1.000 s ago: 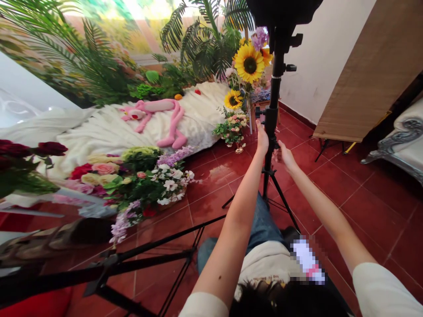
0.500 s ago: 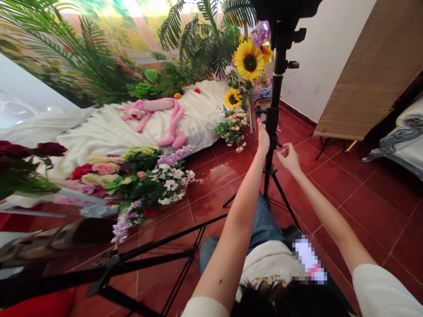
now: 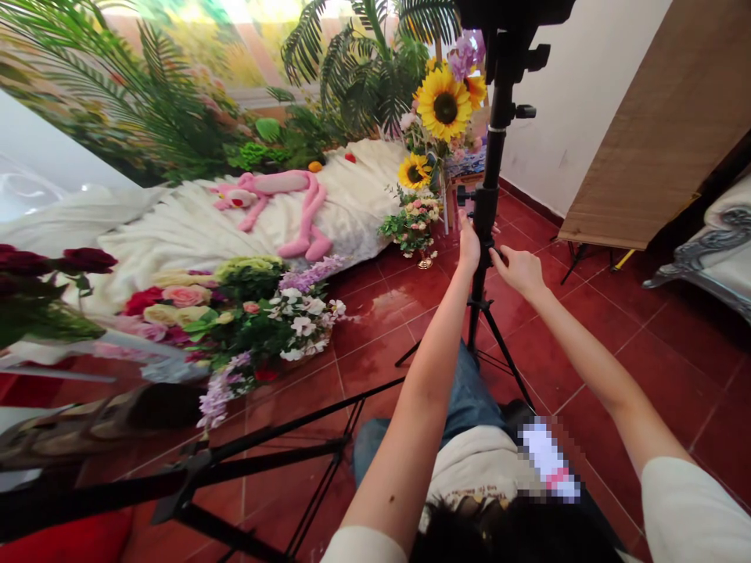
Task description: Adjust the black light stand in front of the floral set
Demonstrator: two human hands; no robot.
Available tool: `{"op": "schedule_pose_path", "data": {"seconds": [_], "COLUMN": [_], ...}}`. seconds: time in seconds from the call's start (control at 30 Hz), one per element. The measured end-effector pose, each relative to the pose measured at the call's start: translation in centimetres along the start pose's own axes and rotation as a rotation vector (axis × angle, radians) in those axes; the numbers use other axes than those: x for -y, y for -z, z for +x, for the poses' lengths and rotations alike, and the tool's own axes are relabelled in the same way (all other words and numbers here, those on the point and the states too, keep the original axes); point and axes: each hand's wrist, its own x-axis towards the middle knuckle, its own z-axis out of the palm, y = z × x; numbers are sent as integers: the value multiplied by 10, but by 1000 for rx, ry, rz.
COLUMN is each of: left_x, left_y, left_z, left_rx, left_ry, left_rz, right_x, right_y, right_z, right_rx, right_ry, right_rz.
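A black light stand rises upright in front of me, its tripod legs spread on the floor. My left hand is wrapped round the column from the left, below a clamp knob; its fingers partly show behind the pole. On the other side, my right hand is closed, thumb and forefinger pinching at a small knob low on the column; the fingers mostly cover the knob. Two more knobs stick out to the right, higher up. At the top a black head is cut off by the frame.
Another black tripod's legs cross the lower left. Flower bunches stand beside a white cloth-covered bed with a pink plush toy. Sunflowers stand behind the stand. A brown panel leans at the right, near an ornate seat.
My right hand has turned and lifted slightly, its fingers now against the knob on the column. My left hand stays round the pole, and the stand has shifted slightly right in view.
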Motion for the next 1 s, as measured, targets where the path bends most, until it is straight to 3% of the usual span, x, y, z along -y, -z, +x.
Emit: {"op": "schedule_pose_path", "data": {"seconds": [0.13, 0.23, 0.33, 0.47, 0.63, 0.73, 0.87, 1.0], "left_x": [0, -1, 1, 5, 8, 15, 37, 65], "left_y": [0, 0, 0, 1, 4, 10, 38, 96], "left_z": [-1, -1, 0, -1, -3, -8, -35, -85], "left_rx": [-6, -5, -3, -20, 3, -10, -38, -49], "left_ry": [-8, 6, 5, -36, -77, -77, -113, 74], "left_rz": [14, 14, 11, 22, 14, 17, 55, 150], "right_x": [-7, -11, -11, -1, 10, 8, 5, 9], "right_y": [-16, -29, -37, -45, -53, -53, -53, -54], "right_z": [10, 17, 17, 13, 11, 11, 16, 27], "right_rx": [17, 167, 300, 328, 236, 267, 299, 252], "right_ry": [-92, -225, -305, -325, -343, -333, -340, -359], "right_rz": [468, 880, 1144, 1326, 1438, 1488, 1487, 1520]}}
